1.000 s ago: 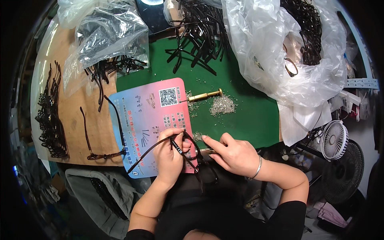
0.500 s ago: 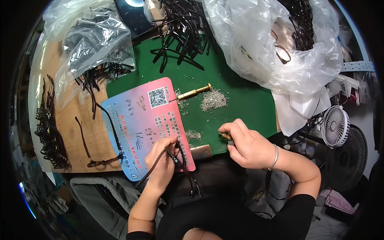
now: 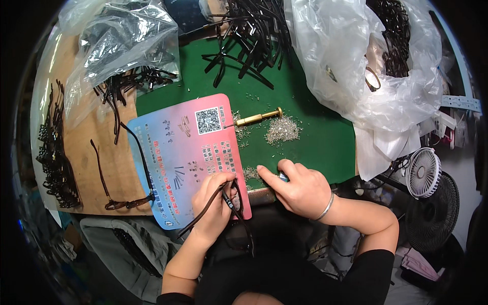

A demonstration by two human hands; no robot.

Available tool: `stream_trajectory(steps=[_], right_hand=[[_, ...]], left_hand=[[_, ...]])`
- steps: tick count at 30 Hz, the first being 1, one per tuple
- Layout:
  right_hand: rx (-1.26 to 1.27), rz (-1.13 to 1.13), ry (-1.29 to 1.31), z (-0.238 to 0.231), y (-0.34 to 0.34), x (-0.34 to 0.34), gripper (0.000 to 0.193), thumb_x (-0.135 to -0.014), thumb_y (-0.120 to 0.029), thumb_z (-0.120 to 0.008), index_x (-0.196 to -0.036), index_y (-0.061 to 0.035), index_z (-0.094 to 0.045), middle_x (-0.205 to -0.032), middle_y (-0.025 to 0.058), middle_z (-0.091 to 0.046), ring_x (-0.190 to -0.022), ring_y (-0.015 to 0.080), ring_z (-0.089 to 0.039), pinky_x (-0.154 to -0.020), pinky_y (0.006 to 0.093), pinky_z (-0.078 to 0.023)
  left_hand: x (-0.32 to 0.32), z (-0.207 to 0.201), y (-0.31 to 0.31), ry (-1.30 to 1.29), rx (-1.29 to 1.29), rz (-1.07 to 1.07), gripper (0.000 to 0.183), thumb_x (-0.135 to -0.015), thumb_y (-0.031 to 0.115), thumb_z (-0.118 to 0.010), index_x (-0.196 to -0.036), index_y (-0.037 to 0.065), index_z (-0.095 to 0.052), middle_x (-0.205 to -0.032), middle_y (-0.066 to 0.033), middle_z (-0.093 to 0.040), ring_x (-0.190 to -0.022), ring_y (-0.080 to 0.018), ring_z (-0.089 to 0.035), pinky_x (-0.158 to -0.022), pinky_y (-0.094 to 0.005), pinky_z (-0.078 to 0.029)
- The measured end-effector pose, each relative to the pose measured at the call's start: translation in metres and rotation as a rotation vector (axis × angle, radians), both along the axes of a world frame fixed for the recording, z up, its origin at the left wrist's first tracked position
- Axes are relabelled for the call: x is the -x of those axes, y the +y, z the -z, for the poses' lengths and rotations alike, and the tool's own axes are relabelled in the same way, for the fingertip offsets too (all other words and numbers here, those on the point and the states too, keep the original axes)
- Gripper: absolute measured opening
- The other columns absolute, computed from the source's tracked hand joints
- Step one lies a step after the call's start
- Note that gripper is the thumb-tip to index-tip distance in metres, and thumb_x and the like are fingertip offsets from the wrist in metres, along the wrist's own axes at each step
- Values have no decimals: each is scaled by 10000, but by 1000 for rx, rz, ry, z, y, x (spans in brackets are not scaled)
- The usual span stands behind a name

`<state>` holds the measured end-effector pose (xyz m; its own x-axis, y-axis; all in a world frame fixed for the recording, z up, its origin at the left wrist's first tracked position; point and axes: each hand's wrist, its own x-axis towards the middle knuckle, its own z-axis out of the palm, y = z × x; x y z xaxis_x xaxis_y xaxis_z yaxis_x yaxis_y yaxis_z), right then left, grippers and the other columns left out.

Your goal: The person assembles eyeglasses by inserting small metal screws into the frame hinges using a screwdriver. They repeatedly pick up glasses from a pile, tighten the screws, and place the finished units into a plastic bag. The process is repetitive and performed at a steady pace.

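Note:
Pinched in my left hand (image 3: 211,203) is a dark eyeglass frame (image 3: 191,226), its temples sticking out beside the wrist and down past the table's front edge. My right hand (image 3: 305,192) is curled round a small screwdriver (image 3: 283,177); only a shiny end shows, the rest is inside the fingers. The right index fingertip reaches to a small pile of tiny screws (image 3: 250,174) just right of the left hand. Farther back, a brass screwdriver (image 3: 257,117) lies beside a larger heap of tiny metal screws (image 3: 282,130).
A pink-and-blue printed mat (image 3: 178,114) lies on the green work surface (image 3: 320,142), bearing small parts. Another eyeglass frame (image 3: 129,204) rests at its left. Dark temples pile at the back (image 3: 254,35) and far left (image 3: 53,152). Plastic bags (image 3: 330,51) and a white fan (image 3: 423,173) stand around.
My right hand has moved left and its index finger now stretches to the small screw pile. The left hand still holds the eyeglass frame, slightly turned. The whole view has shifted a little.

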<state>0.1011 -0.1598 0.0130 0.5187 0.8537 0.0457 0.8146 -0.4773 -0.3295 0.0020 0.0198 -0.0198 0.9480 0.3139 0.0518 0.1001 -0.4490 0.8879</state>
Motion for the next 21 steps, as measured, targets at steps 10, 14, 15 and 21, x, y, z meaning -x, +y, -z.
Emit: stream_trajectory(steps=[10,14,15,21], right_hand=[[81,42,-23,-3,4,2,438,-670,-122,-639,-1107,-129,-614,-821,58,-507,-583,161,-517,-481,264,-452],[78,45,-27,-4,7,3,441,-673,-128,-642,-1113,-136,-613,-819,58,-504,-583,162,-517,-475,265,-450],[85,46,-29,-5,7,3,442,-674,-129,-643,-1115,-140,-613,-816,58,-502,-583,163,-518,-473,266,-450],[41,5,119,-4,7,-9,468,-696,-132,-624,-1159,-166,-569,-826,79,-482,-545,198,-533,-440,296,-476]], left_hand=[[-3,-5,-3,23,49,-17,226,-777,-107,-555,-975,3,-565,-832,-97,-571,-606,-153,-567,-560,-255,-479],[-5,-7,-6,12,13,15,271,-740,-134,-570,-969,10,-564,-801,-107,-577,-630,-190,-586,-574,-278,-475],[-5,-6,-6,8,13,12,272,-740,-135,-568,-970,9,-564,-800,-108,-576,-640,-193,-591,-576,-278,-476],[-9,-7,-1,48,123,28,244,-765,-134,-547,-975,-9,-559,-796,-101,-572,-630,-170,-605,-563,-262,-491]])
